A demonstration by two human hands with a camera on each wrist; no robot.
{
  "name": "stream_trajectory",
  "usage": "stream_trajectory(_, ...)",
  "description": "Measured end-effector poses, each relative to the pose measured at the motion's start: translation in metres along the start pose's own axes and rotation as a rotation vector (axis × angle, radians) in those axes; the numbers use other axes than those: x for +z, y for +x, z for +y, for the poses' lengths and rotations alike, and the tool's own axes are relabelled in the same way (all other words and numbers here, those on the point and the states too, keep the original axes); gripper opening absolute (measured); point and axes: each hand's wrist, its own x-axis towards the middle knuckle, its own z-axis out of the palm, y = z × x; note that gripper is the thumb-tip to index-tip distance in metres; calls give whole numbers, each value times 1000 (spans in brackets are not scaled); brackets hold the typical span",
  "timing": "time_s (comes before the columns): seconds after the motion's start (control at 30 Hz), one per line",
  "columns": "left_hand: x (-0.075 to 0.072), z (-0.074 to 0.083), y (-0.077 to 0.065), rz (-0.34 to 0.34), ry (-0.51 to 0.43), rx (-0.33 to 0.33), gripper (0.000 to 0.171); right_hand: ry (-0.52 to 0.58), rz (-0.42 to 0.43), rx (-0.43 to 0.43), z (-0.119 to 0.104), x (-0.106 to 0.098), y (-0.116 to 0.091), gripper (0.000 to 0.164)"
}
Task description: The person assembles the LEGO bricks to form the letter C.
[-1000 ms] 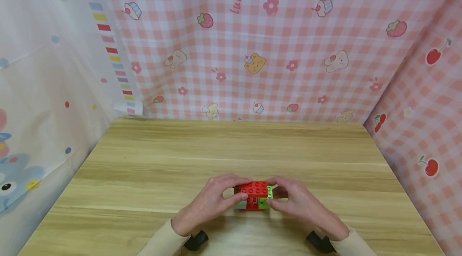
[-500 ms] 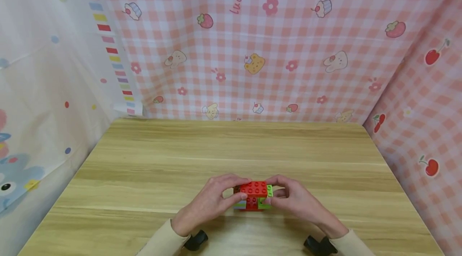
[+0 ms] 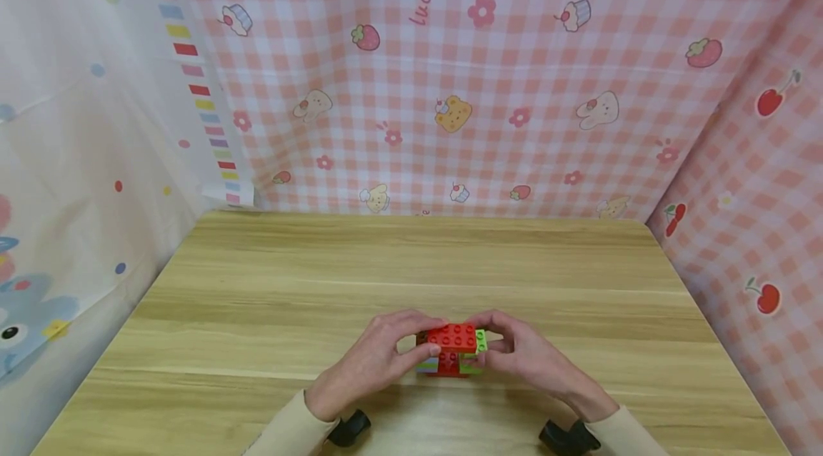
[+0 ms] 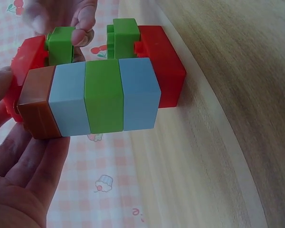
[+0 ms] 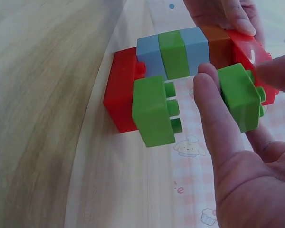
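A toy building-block frame stands on the wooden table. Its base is a red block [image 4: 164,66], and a column of blue, green [image 4: 103,95], blue and brown [image 4: 37,102] blocks rises at its left end. A long red block [image 3: 453,336] lies across the top. My left hand [image 3: 379,349] pinches its left end, fingers beside the brown block. A lower green block [image 5: 154,111] sits on the base's right end. An upper green block [image 5: 240,95] sits under the top red block's right end. My right hand [image 3: 524,352] holds it, one finger along its underside, in the gap between the green blocks.
The wooden table [image 3: 289,270] spreads around the blocks. A pink checked cloth [image 3: 418,70] hangs behind it, with a white patterned cloth [image 3: 71,120] at the left. A dark strap piece [image 3: 350,429] is at each wrist.
My right fingertips have shifted slightly left, further into the gap under the upper green block, covering more of the lower one. My left hand and the frame have stayed nearly still.
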Motion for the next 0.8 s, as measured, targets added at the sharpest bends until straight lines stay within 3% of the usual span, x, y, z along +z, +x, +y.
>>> stream_trajectory(0.57, 0, 0, 1, 7, -8, 18, 34, 96, 79, 6, -11, 13, 0, 50)
stream_trajectory(0.8, 1, 1, 1, 5, 7, -3, 33, 151, 94, 18, -11, 14, 3, 50)
